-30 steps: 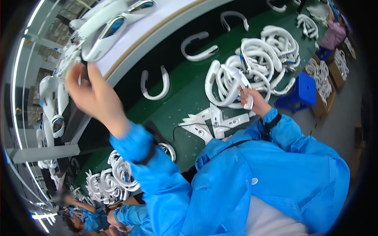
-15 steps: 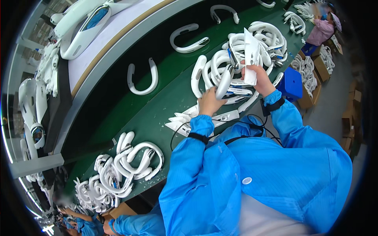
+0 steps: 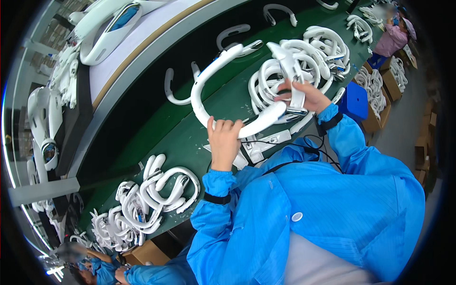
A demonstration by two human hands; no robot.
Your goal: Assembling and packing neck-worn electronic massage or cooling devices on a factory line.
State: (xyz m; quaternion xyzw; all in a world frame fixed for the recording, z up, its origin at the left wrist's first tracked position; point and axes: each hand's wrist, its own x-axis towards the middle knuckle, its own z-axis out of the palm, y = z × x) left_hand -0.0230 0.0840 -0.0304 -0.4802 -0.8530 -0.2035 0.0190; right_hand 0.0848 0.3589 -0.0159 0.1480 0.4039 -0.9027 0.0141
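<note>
My left hand is closed around the lower curve of a large white U-shaped neck fan, lifted above the green bench with its opening toward the right. One end of it reaches close to my right hand. That hand grips a narrow, pointed white shell piece, tilted upright; its fingers are partly blurred. Just behind lies a heap of white neck fans, some with shiny dark or blue parts. Below my left hand, flat white shell pieces rest near the bench edge.
Another heap of neck fans lies at left on the bench. Single curved pieces lie along the dark green strip beyond. A blue stool, cardboard boxes and a person in pink are at right; co-workers sit lower left.
My left hand has moved left and raised a neck fan away from the heap. The white shell piece in my right hand has turned and tilted, its top now leaning left.
</note>
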